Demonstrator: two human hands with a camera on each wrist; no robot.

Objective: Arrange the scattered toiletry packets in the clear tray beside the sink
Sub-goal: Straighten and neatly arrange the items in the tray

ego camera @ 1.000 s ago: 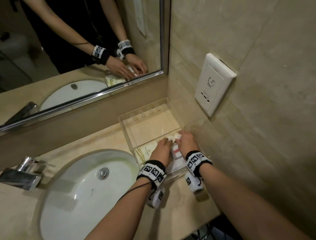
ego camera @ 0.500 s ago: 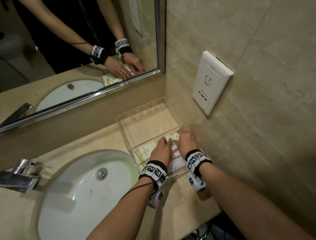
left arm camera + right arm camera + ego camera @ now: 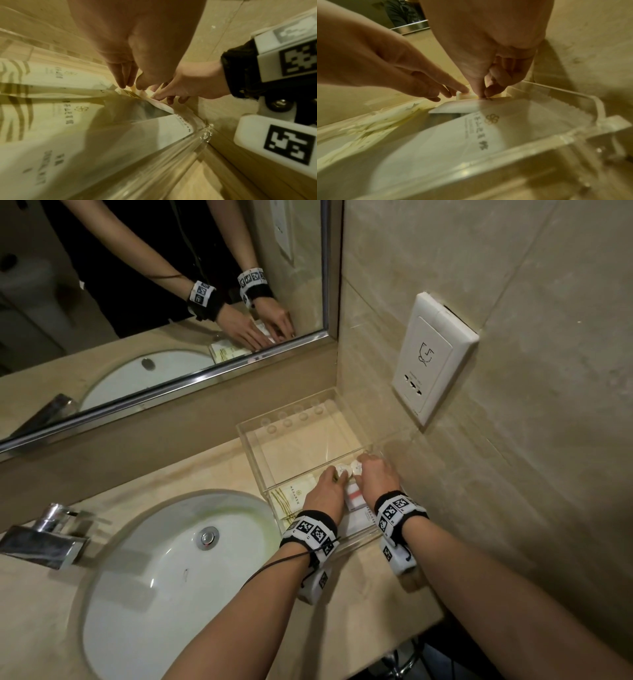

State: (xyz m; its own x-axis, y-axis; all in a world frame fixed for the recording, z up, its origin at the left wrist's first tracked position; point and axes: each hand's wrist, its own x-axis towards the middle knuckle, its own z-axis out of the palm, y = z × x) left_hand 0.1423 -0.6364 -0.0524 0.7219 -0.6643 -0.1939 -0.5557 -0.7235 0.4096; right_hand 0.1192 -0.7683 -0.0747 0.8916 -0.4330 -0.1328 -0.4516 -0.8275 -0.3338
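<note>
The clear tray (image 3: 251, 463) sits in the counter's corner against the wall. Its near compartment holds cream packets with gold stripes (image 3: 291, 499) and a white packet with a red band (image 3: 354, 494). Two small round white packets (image 3: 342, 469) lie at the divider. My left hand (image 3: 334, 475) reaches into that compartment and touches the left round one with straight fingers (image 3: 462, 89). My right hand (image 3: 363, 466) curls over the right round one, and its thumb and fingers (image 3: 494, 89) pinch it. A large white sachet (image 3: 453, 135) lies flat under both hands.
The white sink basin (image 3: 154, 577) lies left of the tray, with a chrome faucet (image 3: 48, 539) at its far left. A wall socket (image 3: 428, 361) sits above the tray on the right wall. A mirror (image 3: 137, 302) runs along the back. The tray's far compartment (image 3: 308, 446) holds no packets.
Both hands stay in the tray's near compartment and have crept slightly toward the divider. The two round packets show more plainly between the fingertips.
</note>
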